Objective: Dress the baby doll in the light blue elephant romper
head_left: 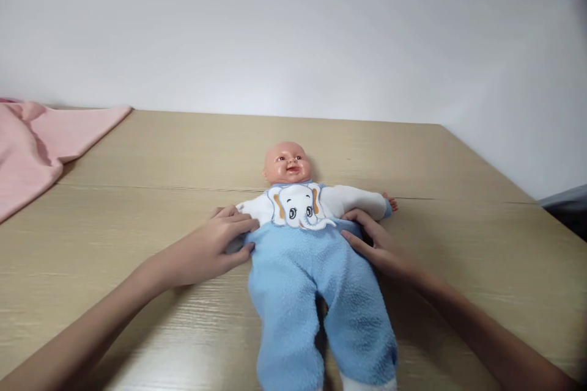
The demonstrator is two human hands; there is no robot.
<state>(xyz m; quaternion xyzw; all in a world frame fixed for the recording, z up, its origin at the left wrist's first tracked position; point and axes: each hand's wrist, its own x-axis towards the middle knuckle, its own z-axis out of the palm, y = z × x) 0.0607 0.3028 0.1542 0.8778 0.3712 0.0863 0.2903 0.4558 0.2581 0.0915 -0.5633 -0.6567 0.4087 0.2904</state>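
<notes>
A baby doll point(288, 163) lies on its back, head toward the wall. It is dressed in a white top with an elephant face point(300, 208) on the chest and fuzzy blue pants point(312, 263). At the waistband's left side, my left hand point(217, 243) grips the pants between thumb and fingers, partly covering the doll's arm on that side. My right hand point(376, 245) has the opposite side of the waistband between its thumb and fingers. The doll's other arm point(358, 198) stretches out to the right above my right hand. The feet run past the bottom of the picture.
The doll rests on a light wooden table point(183, 153) with a seam running across it. A pink cloth point(59, 140) is spread at the far left corner. Behind the table stands a white wall point(293, 30). Something dark point(568, 204) shows beyond the right edge.
</notes>
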